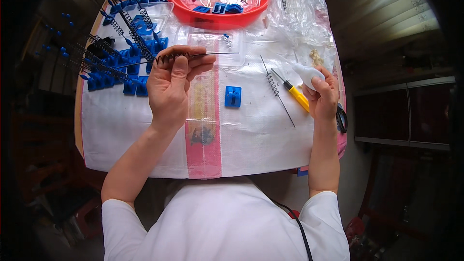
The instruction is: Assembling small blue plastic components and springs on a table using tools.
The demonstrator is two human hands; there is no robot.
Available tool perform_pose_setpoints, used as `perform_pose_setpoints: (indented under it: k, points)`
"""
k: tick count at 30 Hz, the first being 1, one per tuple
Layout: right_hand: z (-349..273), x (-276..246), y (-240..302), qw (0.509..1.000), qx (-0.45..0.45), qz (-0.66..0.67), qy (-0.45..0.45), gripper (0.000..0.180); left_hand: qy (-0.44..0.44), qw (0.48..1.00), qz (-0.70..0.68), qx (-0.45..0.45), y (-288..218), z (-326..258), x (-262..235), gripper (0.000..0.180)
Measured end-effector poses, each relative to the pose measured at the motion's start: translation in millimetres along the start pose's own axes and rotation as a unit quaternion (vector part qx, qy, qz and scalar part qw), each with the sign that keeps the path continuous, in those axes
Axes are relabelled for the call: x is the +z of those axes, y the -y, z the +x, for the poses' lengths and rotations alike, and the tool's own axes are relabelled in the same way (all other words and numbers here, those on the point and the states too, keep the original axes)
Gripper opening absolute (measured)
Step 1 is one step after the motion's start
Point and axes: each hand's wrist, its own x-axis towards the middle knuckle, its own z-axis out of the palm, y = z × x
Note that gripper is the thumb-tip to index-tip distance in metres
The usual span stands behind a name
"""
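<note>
Left hand [168,89]: thumb and fingers pinched shut on black spring wire.
Black spring wire [166,59]: in left-hand grip, coil at the fingers, straight end sticking out right past fingertips.
Right hand [325,95]: fingers closed around white bottle.
White bottle [309,73]: in right-hand grip, thin tip pointing up and away from the fingers.
Blue block [233,96]: on table, between both grips, nearer the left.
Loose spring [272,84]: on table, left of right-hand grip.
Yellow-handled tool [298,98]: just left of right hand, end partly hidden.
Blue stands [130,70]: left of and beyond left-hand grip.
Red basin [217,21]: beyond both grips.
</note>
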Motion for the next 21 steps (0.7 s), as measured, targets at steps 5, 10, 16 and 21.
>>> perform_pose_setpoints:
  k: [5,10,16,21]
  points:
    - [-0.6,-5.0,-0.2,1.000,-0.006,-0.004,0.006,0.012,0.010,1.000,0.017,0.011,2.6,-0.3,-3.4,0.021]
    - [-1.9,-3.2,1.8,1.000,-0.008,-0.022,0.006,0.012,-0.010,0.996,0.088,0.024,-2.2,-2.9,1.7,0.019]
    - [-3.5,-6.2,2.4,0.997,-0.027,-0.076,0.007,0.011,-0.013,0.996,0.087,0.008,-0.5,-4.9,1.4,0.017]
    - [-3.7,-4.2,3.2,0.996,-0.030,-0.086,0.010,0.012,0.000,0.996,0.091,-0.012,5.4,-7.1,-5.4,0.020]
